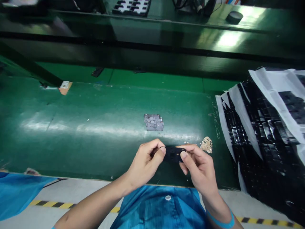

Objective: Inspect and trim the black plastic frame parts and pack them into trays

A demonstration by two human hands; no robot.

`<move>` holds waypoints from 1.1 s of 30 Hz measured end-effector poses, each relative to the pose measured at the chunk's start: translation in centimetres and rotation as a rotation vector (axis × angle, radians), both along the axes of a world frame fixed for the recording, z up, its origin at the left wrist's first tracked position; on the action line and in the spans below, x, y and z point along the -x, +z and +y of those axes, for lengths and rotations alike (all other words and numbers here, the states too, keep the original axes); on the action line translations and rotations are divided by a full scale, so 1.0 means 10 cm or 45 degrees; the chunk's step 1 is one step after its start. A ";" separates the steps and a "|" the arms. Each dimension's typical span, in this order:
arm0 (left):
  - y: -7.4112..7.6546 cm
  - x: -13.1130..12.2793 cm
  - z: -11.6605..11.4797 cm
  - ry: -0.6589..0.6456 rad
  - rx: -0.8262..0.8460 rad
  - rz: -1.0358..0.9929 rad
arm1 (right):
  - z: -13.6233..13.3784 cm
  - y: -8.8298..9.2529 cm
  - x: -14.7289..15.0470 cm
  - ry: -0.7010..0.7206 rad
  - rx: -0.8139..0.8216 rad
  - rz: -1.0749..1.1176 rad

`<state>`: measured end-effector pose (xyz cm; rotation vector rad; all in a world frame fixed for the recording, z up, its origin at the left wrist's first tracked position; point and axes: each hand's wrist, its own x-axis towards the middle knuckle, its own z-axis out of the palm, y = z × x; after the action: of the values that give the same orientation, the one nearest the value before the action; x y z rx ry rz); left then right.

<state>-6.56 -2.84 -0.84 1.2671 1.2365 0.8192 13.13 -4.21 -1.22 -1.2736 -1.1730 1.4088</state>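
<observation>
A small flat black plastic plate is held level between both hands, just above the front part of the bench. My left hand pinches its left end between thumb and index finger. On the other end, my right hand grips with the thumb on top and fingers beneath. Beyond the hands, several similar dark plates lie overlapped in a small stack. Close to my right hand is a heap of tiny beige pieces, too small to identify.
Layers of black parts with white sheets cover the right side. A raised dark shelf crosses the back, carrying a tray and a black roll. A slanted post meets the green bench at left.
</observation>
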 end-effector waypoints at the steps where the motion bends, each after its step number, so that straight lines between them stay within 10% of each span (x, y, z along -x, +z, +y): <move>1: 0.00 0.02 0.00 -0.013 -0.016 0.020 | 0.01 -0.01 0.02 -0.013 0.008 0.004; 20: -0.33 0.49 0.60 0.024 -0.415 0.752 | 0.10 -0.34 0.03 0.031 -0.171 -0.379; 28: -0.20 0.67 0.91 0.043 -0.507 0.934 | 0.06 -0.36 -0.11 0.026 -0.346 -0.420; 33: -0.08 0.25 1.03 -0.431 -0.649 0.642 | 0.11 -0.37 -0.26 -0.023 -0.473 -0.580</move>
<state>-9.02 7.46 -1.60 2.1296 1.1789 0.5975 15.73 -3.08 -4.95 -1.3619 -1.6334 0.8475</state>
